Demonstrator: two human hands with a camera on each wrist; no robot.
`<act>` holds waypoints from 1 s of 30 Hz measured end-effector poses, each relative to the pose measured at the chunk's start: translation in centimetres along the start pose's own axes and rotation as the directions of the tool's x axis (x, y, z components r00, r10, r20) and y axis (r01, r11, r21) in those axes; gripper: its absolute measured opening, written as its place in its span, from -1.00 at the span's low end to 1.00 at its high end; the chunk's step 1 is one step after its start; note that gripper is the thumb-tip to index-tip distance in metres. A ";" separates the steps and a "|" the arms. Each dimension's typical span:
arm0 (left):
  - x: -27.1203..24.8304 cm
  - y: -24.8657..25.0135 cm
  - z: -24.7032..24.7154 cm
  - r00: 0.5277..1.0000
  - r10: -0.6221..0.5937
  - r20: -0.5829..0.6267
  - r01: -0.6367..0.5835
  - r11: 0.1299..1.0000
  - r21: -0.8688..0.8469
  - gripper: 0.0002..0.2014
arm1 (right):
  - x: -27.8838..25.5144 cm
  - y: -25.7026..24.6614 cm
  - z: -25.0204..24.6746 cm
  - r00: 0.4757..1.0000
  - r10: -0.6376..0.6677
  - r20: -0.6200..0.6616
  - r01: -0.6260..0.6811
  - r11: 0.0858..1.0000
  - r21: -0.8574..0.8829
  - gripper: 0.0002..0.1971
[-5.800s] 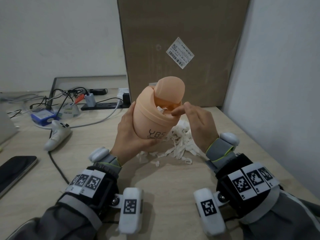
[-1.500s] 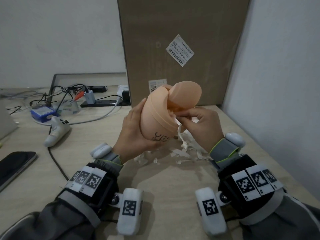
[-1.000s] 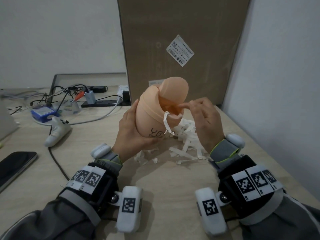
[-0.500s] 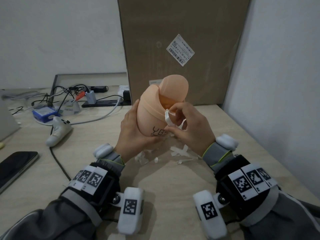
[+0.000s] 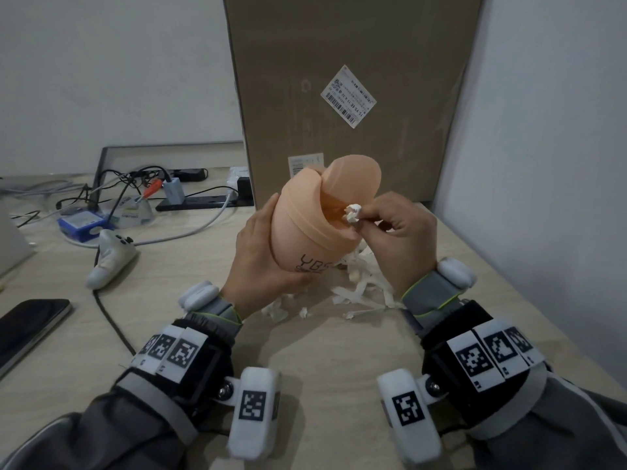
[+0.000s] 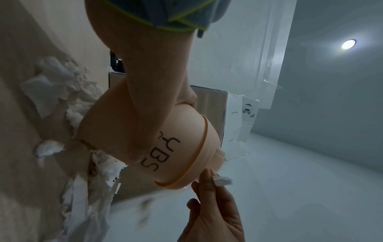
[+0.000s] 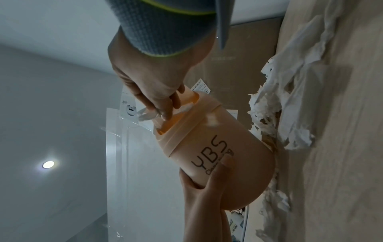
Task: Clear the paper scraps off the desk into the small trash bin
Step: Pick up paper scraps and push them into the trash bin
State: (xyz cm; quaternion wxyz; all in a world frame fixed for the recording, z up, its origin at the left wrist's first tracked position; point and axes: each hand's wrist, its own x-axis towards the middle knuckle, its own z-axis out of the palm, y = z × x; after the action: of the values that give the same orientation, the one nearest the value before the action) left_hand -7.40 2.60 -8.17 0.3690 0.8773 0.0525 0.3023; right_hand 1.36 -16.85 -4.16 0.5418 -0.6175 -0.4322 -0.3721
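Observation:
My left hand (image 5: 263, 262) grips the peach trash bin (image 5: 314, 225) by its lower body and holds it tilted above the desk; the left wrist view shows the same bin (image 6: 182, 144) with my fingers curled round it. Its swing lid (image 5: 353, 176) is tipped open. At the bin's mouth my right hand (image 5: 390, 228) pinches a white paper scrap (image 5: 353, 213), the scrap (image 7: 145, 115) also visible between the fingertips in the right wrist view. A pile of torn white scraps (image 5: 359, 286) lies on the desk under and behind the bin.
A tall cardboard box (image 5: 353, 89) stands right behind the bin, and a white wall (image 5: 549, 164) closes the right side. On the left are a phone (image 5: 27, 327), a white controller (image 5: 112, 259), a black cable (image 5: 112, 320) and a tangle of cables and chargers (image 5: 135, 195).
My right hand has risen from the desk with a fresh scrap and brought it to the bin's mouth. The pile under the bin has shrunk since the earliest frame. The left hand keeps holding the bin.

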 end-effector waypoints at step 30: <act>0.2 -1.0 0.4 0.999 0.033 -0.006 -0.033 0.997 -0.063 0.32 | 0.0 -0.5 -0.1 0.902 0.176 0.395 -0.196 0.981 0.010 -0.55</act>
State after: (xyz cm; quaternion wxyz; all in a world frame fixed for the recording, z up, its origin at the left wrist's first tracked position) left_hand -6.88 3.14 -8.95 0.3915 0.8651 0.0294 0.3122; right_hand 0.86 -16.94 -3.99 0.4924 -0.7043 -0.4798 -0.1769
